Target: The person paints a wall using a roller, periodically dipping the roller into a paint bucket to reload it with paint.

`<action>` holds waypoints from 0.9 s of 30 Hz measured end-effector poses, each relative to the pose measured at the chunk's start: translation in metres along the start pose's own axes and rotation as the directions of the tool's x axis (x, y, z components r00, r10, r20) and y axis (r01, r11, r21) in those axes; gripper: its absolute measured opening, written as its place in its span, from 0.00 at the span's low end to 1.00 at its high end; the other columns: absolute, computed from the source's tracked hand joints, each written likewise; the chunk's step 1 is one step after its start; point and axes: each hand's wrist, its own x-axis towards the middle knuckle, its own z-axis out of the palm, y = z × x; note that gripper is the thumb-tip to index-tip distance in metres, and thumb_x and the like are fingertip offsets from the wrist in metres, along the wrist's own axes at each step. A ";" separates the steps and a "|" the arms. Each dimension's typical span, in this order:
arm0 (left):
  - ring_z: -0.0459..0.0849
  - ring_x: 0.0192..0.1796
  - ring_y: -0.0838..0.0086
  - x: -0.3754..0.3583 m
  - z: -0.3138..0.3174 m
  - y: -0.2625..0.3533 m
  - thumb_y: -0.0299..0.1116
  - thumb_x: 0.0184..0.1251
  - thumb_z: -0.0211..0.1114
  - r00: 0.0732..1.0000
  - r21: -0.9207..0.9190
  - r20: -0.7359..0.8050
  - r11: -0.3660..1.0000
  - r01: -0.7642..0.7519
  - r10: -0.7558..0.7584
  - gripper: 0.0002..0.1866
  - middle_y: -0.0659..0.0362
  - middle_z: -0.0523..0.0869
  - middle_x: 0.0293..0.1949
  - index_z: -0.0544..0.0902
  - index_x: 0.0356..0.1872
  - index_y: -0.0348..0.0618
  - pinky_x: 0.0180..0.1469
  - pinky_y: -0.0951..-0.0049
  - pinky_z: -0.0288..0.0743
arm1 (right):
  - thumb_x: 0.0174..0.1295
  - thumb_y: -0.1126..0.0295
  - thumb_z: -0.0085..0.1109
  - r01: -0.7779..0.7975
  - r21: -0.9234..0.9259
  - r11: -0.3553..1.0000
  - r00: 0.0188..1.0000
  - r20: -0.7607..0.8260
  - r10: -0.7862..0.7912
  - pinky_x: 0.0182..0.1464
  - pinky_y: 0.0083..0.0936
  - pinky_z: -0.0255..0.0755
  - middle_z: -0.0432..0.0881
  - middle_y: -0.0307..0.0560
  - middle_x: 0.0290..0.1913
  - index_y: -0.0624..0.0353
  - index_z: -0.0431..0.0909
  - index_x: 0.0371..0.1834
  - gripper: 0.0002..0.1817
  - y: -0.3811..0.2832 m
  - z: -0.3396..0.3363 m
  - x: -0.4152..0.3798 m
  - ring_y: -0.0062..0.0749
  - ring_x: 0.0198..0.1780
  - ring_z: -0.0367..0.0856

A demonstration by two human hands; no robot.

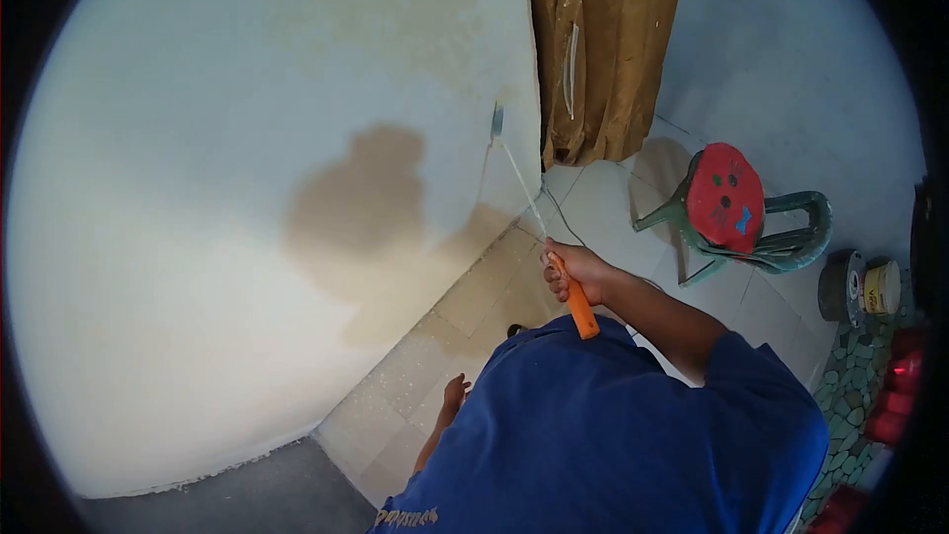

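My right hand (571, 274) is wrapped round the orange handle (581, 314) of a long tool. Its thin pale rod runs up and left to a small narrow head (497, 121), which is at the white wall (198, 188) near its right edge. Whether the head touches the wall I cannot tell. Low in the view, my left hand (456, 391) hangs beside the blue shirt, over the floor tiles, with its fingers apart and nothing visible in them.
A brown curtain (613, 49) hangs past the wall's edge. On the right are a green chair (801, 237) with a red seat cover (725, 196), containers (880, 287) and red objects (898, 386). A cable (563, 216) lies on the tiled floor (435, 346).
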 end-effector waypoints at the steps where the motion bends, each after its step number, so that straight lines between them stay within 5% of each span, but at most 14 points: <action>1: 0.81 0.40 0.67 0.016 -0.001 -0.010 0.40 0.66 0.46 1.000 -0.006 -0.004 1.000 0.015 -0.015 0.21 0.47 0.79 0.45 0.72 0.51 0.33 0.43 0.69 0.73 | 0.65 0.45 0.37 -0.006 0.000 1.000 1.000 -0.002 0.006 0.16 0.19 0.56 0.60 0.31 0.14 0.48 0.63 0.22 0.22 -0.002 0.000 0.003 0.18 0.13 0.56; 3: 0.81 0.39 0.68 0.050 -0.014 -0.028 0.41 0.66 0.46 0.999 0.001 -0.021 0.999 0.049 -0.049 0.21 0.48 0.79 0.44 0.72 0.50 0.33 0.43 0.70 0.73 | 0.65 0.45 0.36 -0.013 0.044 0.999 1.000 0.003 0.013 0.16 0.20 0.56 0.60 0.31 0.14 0.48 0.63 0.22 0.21 -0.004 -0.002 0.014 0.18 0.12 0.56; 4: 0.82 0.38 0.68 0.063 -0.021 -0.029 0.41 0.66 0.46 0.996 0.329 0.056 0.940 -0.088 0.073 0.21 0.50 0.80 0.42 0.72 0.50 0.33 0.41 0.70 0.73 | 0.65 0.45 0.36 -0.014 0.056 0.998 1.000 0.001 0.014 0.16 0.20 0.56 0.60 0.31 0.14 0.48 0.63 0.22 0.21 0.000 -0.001 0.017 0.18 0.12 0.56; 5: 0.82 0.38 0.68 0.075 -0.024 -0.031 0.41 0.66 0.46 0.972 0.606 0.173 0.761 -0.234 0.161 0.21 0.51 0.80 0.41 0.73 0.49 0.33 0.40 0.69 0.73 | 0.65 0.45 0.36 -0.007 0.059 0.998 1.000 0.000 0.007 0.16 0.19 0.56 0.60 0.32 0.14 0.48 0.63 0.22 0.22 0.002 0.001 0.019 0.19 0.13 0.57; 8: 0.82 0.37 0.69 0.101 -0.027 -0.042 0.40 0.66 0.46 0.817 0.797 0.348 0.314 -0.516 0.459 0.20 0.53 0.81 0.38 0.73 0.47 0.33 0.38 0.68 0.73 | 0.65 0.46 0.36 -0.032 0.207 0.978 0.993 0.115 0.008 0.16 0.18 0.56 0.60 0.32 0.15 0.49 0.63 0.22 0.22 -0.006 -0.022 0.032 0.20 0.13 0.57; 9: 0.82 0.37 0.69 0.101 -0.027 -0.040 0.40 0.66 0.46 0.818 0.798 0.350 0.311 -0.516 0.457 0.20 0.53 0.81 0.38 0.73 0.47 0.33 0.38 0.68 0.73 | 0.65 0.47 0.37 -0.082 0.342 0.936 0.972 0.233 0.000 0.16 0.17 0.56 0.61 0.31 0.15 0.50 0.64 0.23 0.21 -0.014 -0.030 0.037 0.19 0.14 0.58; 12: 0.81 0.38 0.68 0.087 -0.024 -0.022 0.40 0.66 0.47 0.841 0.742 0.410 0.407 -0.532 0.352 0.20 0.53 0.80 0.39 0.73 0.48 0.34 0.37 0.68 0.73 | 0.65 0.48 0.37 -0.057 0.358 0.932 0.975 0.219 -0.025 0.15 0.16 0.56 0.61 0.30 0.15 0.50 0.65 0.23 0.21 -0.051 -0.037 0.044 0.17 0.13 0.58; 14: 0.80 0.40 0.68 0.075 -0.013 -0.012 0.39 0.65 0.48 0.982 0.174 0.141 0.974 -0.148 0.124 0.19 0.53 0.80 0.38 0.72 0.51 0.36 0.38 0.67 0.73 | 0.65 0.48 0.38 -0.036 0.301 0.953 0.985 0.171 -0.017 0.15 0.16 0.56 0.61 0.30 0.15 0.50 0.64 0.23 0.20 -0.052 -0.039 0.042 0.17 0.13 0.58; 20: 0.78 0.42 0.65 0.049 -0.004 0.002 0.42 0.65 0.49 0.998 0.033 0.060 0.999 -0.024 0.022 0.23 0.51 0.79 0.41 0.68 0.56 0.37 0.41 0.65 0.73 | 0.66 0.49 0.38 0.003 0.103 0.995 1.000 0.004 -0.003 0.15 0.14 0.56 0.60 0.28 0.15 0.48 0.64 0.23 0.19 -0.051 -0.060 0.048 0.14 0.12 0.57; 21: 0.77 0.42 0.64 0.091 -0.020 -0.026 0.42 0.65 0.50 0.942 0.383 0.235 0.868 -0.316 0.239 0.24 0.50 0.78 0.42 0.68 0.57 0.37 0.41 0.64 0.73 | 0.65 0.49 0.38 0.017 0.074 0.997 1.000 -0.028 -0.015 0.15 0.14 0.56 0.60 0.28 0.15 0.48 0.64 0.22 0.19 -0.050 -0.064 0.047 0.14 0.12 0.57; 22: 0.77 0.42 0.62 0.098 -0.021 -0.031 0.43 0.64 0.50 0.794 0.739 0.403 0.351 -0.576 0.454 0.25 0.49 0.78 0.43 0.67 0.57 0.37 0.42 0.64 0.73 | 0.65 0.49 0.38 0.020 0.083 0.996 1.000 -0.025 -0.018 0.15 0.14 0.56 0.60 0.28 0.15 0.48 0.64 0.22 0.19 -0.048 -0.064 0.045 0.14 0.12 0.57; 23: 0.77 0.42 0.61 0.072 -0.010 -0.014 0.43 0.64 0.51 0.592 0.801 0.524 -0.119 -0.586 0.613 0.25 0.49 0.77 0.45 0.66 0.58 0.37 0.42 0.63 0.73 | 0.65 0.49 0.38 -0.010 0.117 0.993 1.000 0.004 0.010 0.15 0.15 0.56 0.60 0.28 0.15 0.49 0.64 0.22 0.20 -0.046 -0.057 0.040 0.14 0.12 0.57; 24: 0.77 0.42 0.61 0.086 -0.019 -0.030 0.43 0.64 0.51 0.727 0.799 0.413 0.164 -0.578 0.548 0.25 0.48 0.77 0.45 0.66 0.58 0.37 0.42 0.63 0.73 | 0.65 0.48 0.38 -0.041 0.146 0.988 0.999 0.035 0.037 0.15 0.15 0.55 0.60 0.29 0.15 0.49 0.64 0.22 0.20 -0.046 -0.050 0.037 0.14 0.12 0.57; 27: 0.76 0.42 0.61 0.092 -0.014 -0.044 0.43 0.64 0.51 0.838 0.783 0.323 0.374 -0.498 0.439 0.25 0.48 0.77 0.45 0.66 0.58 0.37 0.42 0.63 0.73 | 0.65 0.48 0.38 -0.058 0.186 0.981 0.997 0.068 0.046 0.15 0.15 0.56 0.60 0.29 0.15 0.49 0.64 0.22 0.20 -0.045 -0.038 0.028 0.15 0.12 0.57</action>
